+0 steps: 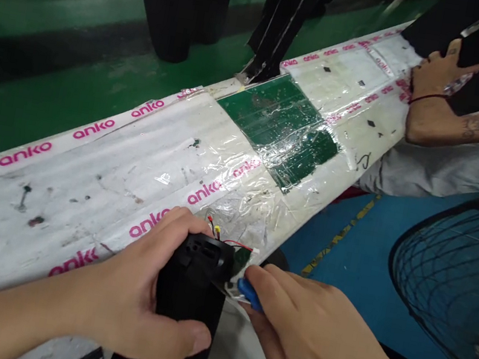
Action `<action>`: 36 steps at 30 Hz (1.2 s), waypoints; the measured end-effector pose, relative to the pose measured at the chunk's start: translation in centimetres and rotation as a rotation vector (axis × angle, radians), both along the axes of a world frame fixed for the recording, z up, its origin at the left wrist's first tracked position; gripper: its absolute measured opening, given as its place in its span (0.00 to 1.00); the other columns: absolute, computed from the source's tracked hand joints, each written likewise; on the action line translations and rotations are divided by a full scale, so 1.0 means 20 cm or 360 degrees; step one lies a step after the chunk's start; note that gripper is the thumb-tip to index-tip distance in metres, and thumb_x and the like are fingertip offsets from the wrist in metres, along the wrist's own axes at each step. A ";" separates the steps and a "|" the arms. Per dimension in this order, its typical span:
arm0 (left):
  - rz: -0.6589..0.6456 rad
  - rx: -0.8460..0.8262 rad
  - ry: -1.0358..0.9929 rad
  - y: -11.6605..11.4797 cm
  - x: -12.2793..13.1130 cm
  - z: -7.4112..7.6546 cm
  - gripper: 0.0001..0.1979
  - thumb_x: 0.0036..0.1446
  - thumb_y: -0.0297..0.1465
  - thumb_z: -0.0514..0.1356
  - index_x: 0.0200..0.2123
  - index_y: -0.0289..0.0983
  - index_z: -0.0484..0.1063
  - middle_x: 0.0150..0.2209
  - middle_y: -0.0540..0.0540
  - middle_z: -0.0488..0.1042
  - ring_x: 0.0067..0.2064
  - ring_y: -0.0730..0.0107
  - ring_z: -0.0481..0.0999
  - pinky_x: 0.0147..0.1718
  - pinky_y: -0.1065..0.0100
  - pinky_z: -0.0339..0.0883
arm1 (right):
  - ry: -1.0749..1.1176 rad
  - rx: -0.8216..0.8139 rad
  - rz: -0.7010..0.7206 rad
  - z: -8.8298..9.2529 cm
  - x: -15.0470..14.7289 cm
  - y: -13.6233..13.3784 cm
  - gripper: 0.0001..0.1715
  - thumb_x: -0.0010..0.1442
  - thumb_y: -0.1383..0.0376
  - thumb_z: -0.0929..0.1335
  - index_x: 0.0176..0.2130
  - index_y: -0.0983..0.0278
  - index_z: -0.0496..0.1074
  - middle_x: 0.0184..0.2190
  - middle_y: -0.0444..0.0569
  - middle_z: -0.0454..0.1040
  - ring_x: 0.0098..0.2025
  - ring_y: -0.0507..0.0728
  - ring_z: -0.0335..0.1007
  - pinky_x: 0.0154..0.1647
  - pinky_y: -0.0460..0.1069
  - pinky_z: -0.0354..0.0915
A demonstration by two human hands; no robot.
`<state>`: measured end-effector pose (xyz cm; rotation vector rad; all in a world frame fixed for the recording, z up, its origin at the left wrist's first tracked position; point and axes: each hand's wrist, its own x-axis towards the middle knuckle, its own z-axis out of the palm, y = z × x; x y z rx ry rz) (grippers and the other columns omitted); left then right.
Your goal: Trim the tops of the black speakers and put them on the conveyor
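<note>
My left hand (142,292) is wrapped round a long black plastic housing (187,312), thumb lying along its near side. The housing's upper end has slots. Thin wires with red and yellow ends (215,229) stick up there, and a red wire (235,243) runs right to a small white connector (255,250). Close against that end, my right hand (294,317) pinches a small blue tool (250,295). A thin, flat light piece shows at the tool's tip, touching or very near the housing. Its exact kind is partly hidden by my fingers.
A long bench (81,190) covered in taped white sheeting runs across, with a green patch (283,125). A co-worker's hand (439,72) holds dark material at upper right. A black net basket (458,271) stands at right. Black uprights (181,4) rise beyond the bench.
</note>
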<state>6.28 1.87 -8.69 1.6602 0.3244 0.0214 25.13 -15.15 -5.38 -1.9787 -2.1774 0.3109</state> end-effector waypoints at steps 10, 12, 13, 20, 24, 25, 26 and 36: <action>-0.0024 -0.0138 0.0064 0.01 0.01 -0.01 0.39 0.49 0.35 0.73 0.61 0.49 0.59 0.53 0.44 0.67 0.53 0.48 0.71 0.45 0.55 0.73 | -0.0157 0.0048 0.0019 -0.02 -0.01 -0.02 0.14 0.65 0.74 0.58 0.49 0.63 0.63 0.29 0.44 0.71 0.24 0.57 0.70 0.23 0.53 0.58; -0.0041 -0.0104 0.0020 0.01 0.01 -0.01 0.42 0.48 0.35 0.74 0.63 0.50 0.56 0.56 0.43 0.65 0.56 0.46 0.70 0.46 0.55 0.73 | -0.0207 0.0039 0.0008 -0.02 -0.02 -0.02 0.15 0.64 0.75 0.58 0.49 0.63 0.63 0.28 0.44 0.71 0.24 0.57 0.70 0.23 0.53 0.56; -0.0039 -0.0080 -0.0008 0.01 0.01 -0.01 0.42 0.49 0.35 0.74 0.63 0.50 0.56 0.55 0.44 0.65 0.55 0.47 0.70 0.46 0.55 0.73 | -0.0239 0.0052 -0.0005 -0.03 -0.03 -0.01 0.16 0.63 0.75 0.58 0.49 0.63 0.63 0.28 0.44 0.71 0.23 0.57 0.69 0.23 0.53 0.55; -0.0033 -0.0006 -0.0015 0.01 0.01 0.01 0.31 0.50 0.36 0.72 0.55 0.48 0.64 0.46 0.49 0.64 0.47 0.57 0.72 0.43 0.59 0.71 | -0.0236 0.0086 -0.0027 -0.03 -0.04 -0.01 0.16 0.63 0.76 0.57 0.47 0.63 0.62 0.27 0.43 0.70 0.22 0.56 0.67 0.22 0.52 0.55; -0.0015 -0.0019 -0.0017 0.01 0.03 0.01 0.30 0.48 0.32 0.72 0.53 0.47 0.64 0.46 0.49 0.64 0.47 0.57 0.71 0.44 0.59 0.69 | -0.0171 0.0069 0.0005 -0.04 -0.03 -0.02 0.16 0.64 0.75 0.57 0.50 0.64 0.62 0.29 0.43 0.72 0.23 0.56 0.70 0.23 0.52 0.61; -0.0020 -0.0010 -0.0032 0.01 0.03 0.01 0.30 0.48 0.32 0.72 0.51 0.47 0.64 0.45 0.49 0.64 0.46 0.58 0.71 0.43 0.59 0.69 | -0.0160 0.0076 0.0003 -0.04 -0.03 -0.02 0.17 0.64 0.75 0.57 0.51 0.65 0.62 0.29 0.44 0.73 0.23 0.56 0.70 0.23 0.52 0.61; -0.0027 -0.0004 -0.0049 0.01 0.03 0.01 0.29 0.48 0.32 0.72 0.50 0.46 0.64 0.45 0.49 0.64 0.46 0.58 0.70 0.43 0.59 0.69 | -0.0156 0.0086 0.0003 -0.04 -0.03 -0.02 0.17 0.64 0.75 0.57 0.51 0.65 0.62 0.29 0.44 0.73 0.23 0.56 0.70 0.23 0.53 0.62; -0.0058 -0.0017 -0.0051 0.02 0.02 0.00 0.31 0.49 0.34 0.73 0.53 0.47 0.63 0.45 0.49 0.63 0.45 0.57 0.69 0.40 0.60 0.68 | -0.0169 0.0133 -0.0006 -0.04 -0.04 -0.03 0.17 0.66 0.74 0.58 0.52 0.67 0.64 0.29 0.44 0.73 0.23 0.57 0.71 0.22 0.53 0.62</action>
